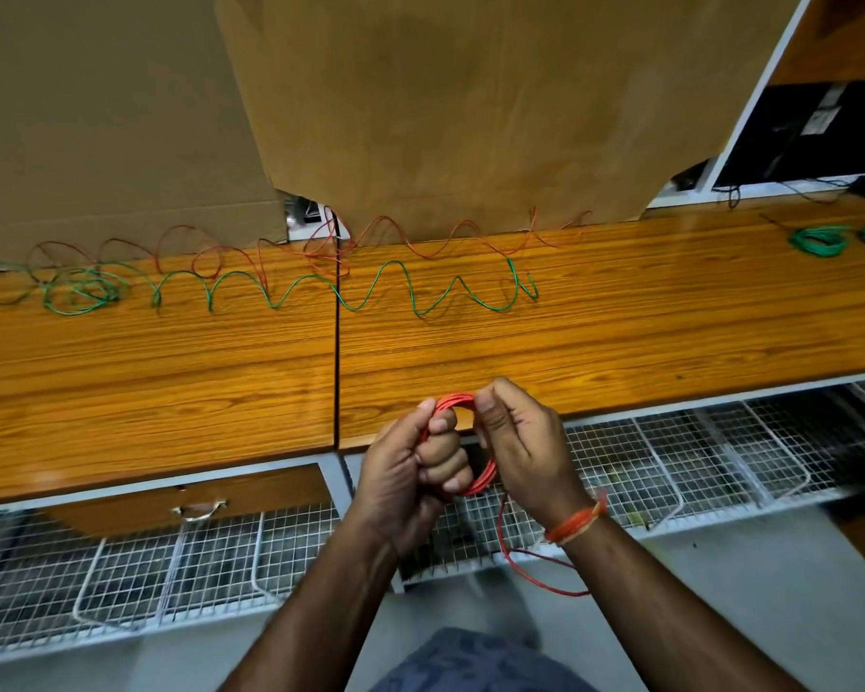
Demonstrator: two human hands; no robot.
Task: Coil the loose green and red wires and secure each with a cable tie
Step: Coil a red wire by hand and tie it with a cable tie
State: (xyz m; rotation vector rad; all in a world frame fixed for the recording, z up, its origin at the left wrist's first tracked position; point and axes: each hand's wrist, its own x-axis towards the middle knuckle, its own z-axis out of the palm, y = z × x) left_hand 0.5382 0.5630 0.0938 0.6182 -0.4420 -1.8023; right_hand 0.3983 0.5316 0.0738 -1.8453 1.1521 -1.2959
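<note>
A person's two hands meet just off the front edge of a wooden surface [620, 342], both closed around a red coil [480, 484] of wire. The left hand [410, 472] has its fingers curled through the ring, its grip tight on the left side of the loops. The right hand [520, 442] pinches the top of the coil between thumb and fingers, its grip equally narrow, with an orange thread band [578, 521] on the wrist. A loose red tail [515, 561] drops from the bottom of the coil and curves away below the right wrist.

Well beyond the grip, toward the back of the surface, a loose green wire [370, 292] snakes across in waves, bunching into loops far to the left. Just behind it a loose red wire [385, 232] lies in tangled curls against sheets of cardboard [445, 102]. Far to the right of the grip, two green coils [820, 242] sit near the back edge. Below the hands, wire baskets [670, 467] hang under the surface, and a drawer handle [201, 509] shows to the left.
</note>
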